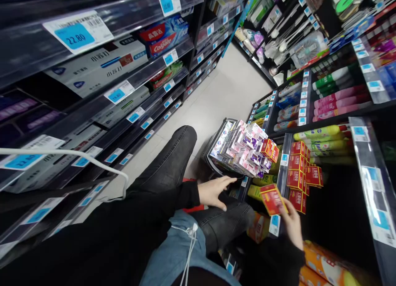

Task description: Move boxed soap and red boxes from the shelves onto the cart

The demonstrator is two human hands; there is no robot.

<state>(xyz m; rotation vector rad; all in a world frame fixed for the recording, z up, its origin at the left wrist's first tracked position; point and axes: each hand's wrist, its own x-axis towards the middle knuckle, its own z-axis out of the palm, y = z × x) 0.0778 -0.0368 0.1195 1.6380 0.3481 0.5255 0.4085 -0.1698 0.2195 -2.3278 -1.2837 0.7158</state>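
My right hand (292, 221) grips a red and yellow soap box (272, 199) by its near edge, in front of the right-hand shelf. Similar red boxes (297, 172) are stacked on that shelf just beyond it. With fingers apart and nothing in it, my left hand (214, 192) hovers above my bent knee. Ahead of it stands a dark basket (208, 156) heaped with white, pink and purple soap boxes (244, 148). Two red boxes (269, 150) lie on the right side of that heap.
Shelves of toothpaste boxes (167, 34) line the left side. Bottles (340, 102) and pouches fill the right shelves, with orange packs (328, 265) low down. A pale floor aisle (229, 86) runs between them. A white cable (102, 165) crosses at left.
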